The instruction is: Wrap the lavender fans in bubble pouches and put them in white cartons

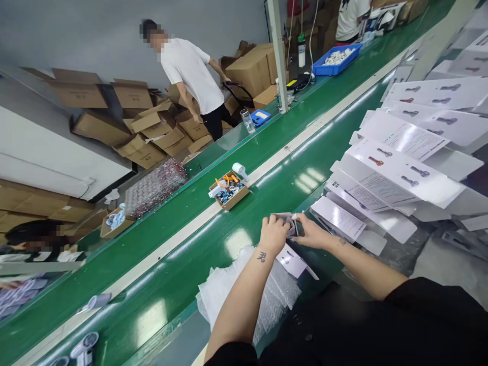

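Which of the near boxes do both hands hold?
The small box between the left hand and right hand; neither grips the brown tool box or stacked printed boxes.

Fingers (282,223) of the left hand (273,237) cover part of the held carton (292,232); contents only partly visible. Left forearm (242,300) hides some of the bubble-wrap bags (280,290). Fine print on the stacked cartons (400,165), right: too small to read. Small parts (230,193) in the open box (235,200): indistinct. Far-right person (349,20): head cut off, top edge. Near left, round-headed unit (60,361): cut off, bottom edge.
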Demonstrator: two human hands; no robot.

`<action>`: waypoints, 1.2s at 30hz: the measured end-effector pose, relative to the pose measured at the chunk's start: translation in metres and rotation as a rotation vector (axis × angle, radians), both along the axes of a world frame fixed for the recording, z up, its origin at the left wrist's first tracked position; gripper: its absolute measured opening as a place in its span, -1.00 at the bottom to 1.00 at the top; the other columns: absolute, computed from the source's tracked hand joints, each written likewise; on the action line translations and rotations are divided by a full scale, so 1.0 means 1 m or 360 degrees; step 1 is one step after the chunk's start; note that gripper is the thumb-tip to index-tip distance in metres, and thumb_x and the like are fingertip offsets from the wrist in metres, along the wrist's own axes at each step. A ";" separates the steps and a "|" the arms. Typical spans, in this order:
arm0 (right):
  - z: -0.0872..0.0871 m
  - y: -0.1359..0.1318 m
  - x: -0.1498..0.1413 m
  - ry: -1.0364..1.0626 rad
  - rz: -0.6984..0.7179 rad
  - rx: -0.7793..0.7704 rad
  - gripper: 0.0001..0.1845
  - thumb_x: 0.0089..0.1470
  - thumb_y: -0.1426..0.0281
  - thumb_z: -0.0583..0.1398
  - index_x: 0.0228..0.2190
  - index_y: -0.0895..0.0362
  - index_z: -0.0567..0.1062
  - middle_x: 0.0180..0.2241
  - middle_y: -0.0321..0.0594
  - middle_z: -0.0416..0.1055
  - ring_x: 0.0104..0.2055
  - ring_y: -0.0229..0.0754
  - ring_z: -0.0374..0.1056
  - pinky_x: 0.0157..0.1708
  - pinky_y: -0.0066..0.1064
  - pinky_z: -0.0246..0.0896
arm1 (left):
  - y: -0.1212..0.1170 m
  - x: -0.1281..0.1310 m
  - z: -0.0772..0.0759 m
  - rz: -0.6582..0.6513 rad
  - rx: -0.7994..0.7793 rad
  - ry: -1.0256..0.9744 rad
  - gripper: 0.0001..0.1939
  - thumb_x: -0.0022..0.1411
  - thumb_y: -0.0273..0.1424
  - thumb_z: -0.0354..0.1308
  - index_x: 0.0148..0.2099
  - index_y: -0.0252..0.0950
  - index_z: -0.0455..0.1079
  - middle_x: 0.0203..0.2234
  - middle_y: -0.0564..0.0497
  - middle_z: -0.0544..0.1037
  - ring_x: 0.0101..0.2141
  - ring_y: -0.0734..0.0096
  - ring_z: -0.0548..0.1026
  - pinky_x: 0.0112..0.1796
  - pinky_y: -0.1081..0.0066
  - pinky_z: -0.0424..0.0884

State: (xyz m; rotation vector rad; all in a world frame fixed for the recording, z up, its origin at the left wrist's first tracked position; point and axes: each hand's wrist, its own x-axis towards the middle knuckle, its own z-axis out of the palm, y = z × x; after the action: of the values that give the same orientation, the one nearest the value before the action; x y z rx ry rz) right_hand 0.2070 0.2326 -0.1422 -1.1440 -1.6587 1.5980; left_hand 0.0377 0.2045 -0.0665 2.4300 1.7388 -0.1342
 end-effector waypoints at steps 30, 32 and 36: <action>0.008 0.112 -0.152 -0.0742 0.0438 0.0940 -0.21 -0.26 0.46 0.30 0.05 0.18 0.17 -0.02 0.11 0.32 -0.06 0.07 0.34 -0.18 -0.25 0.28 | -0.339 -0.224 -0.043 0.3126 0.0718 -0.0742 -0.67 0.16 -0.30 0.02 -0.06 -0.36 0.34 -0.14 -0.16 0.51 -0.06 0.13 0.43 -0.04 0.19 0.31; 0.019 0.090 -0.148 -0.0638 0.0227 0.0997 -0.28 -0.19 0.43 0.29 0.04 0.22 0.21 0.06 0.22 0.23 -0.01 0.06 0.30 -0.21 -0.28 0.29 | -0.377 -0.260 -0.050 0.3389 0.0626 -0.0582 -0.61 0.06 -0.30 0.12 -0.08 -0.42 0.27 -0.05 -0.30 0.42 0.06 -0.13 0.30 -0.02 -0.02 0.23; 0.046 0.023 -0.126 -0.0495 0.0092 0.0787 -0.61 -0.02 0.33 0.20 -0.11 0.17 0.37 -0.15 0.05 0.43 -0.25 -0.10 0.41 -0.31 -0.33 0.32 | -0.416 -0.294 -0.072 0.3653 0.0304 -0.0476 -0.56 -0.21 -0.28 0.31 -0.31 -0.29 0.20 -0.10 -0.34 0.41 0.09 -0.40 0.17 -0.11 -0.22 0.19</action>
State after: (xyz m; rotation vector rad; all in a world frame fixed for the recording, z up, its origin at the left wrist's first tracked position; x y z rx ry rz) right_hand 0.0810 0.2554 -0.0965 -1.1199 -2.1470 0.9815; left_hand -0.2562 -0.2117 -0.1384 -0.5746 2.8742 0.5686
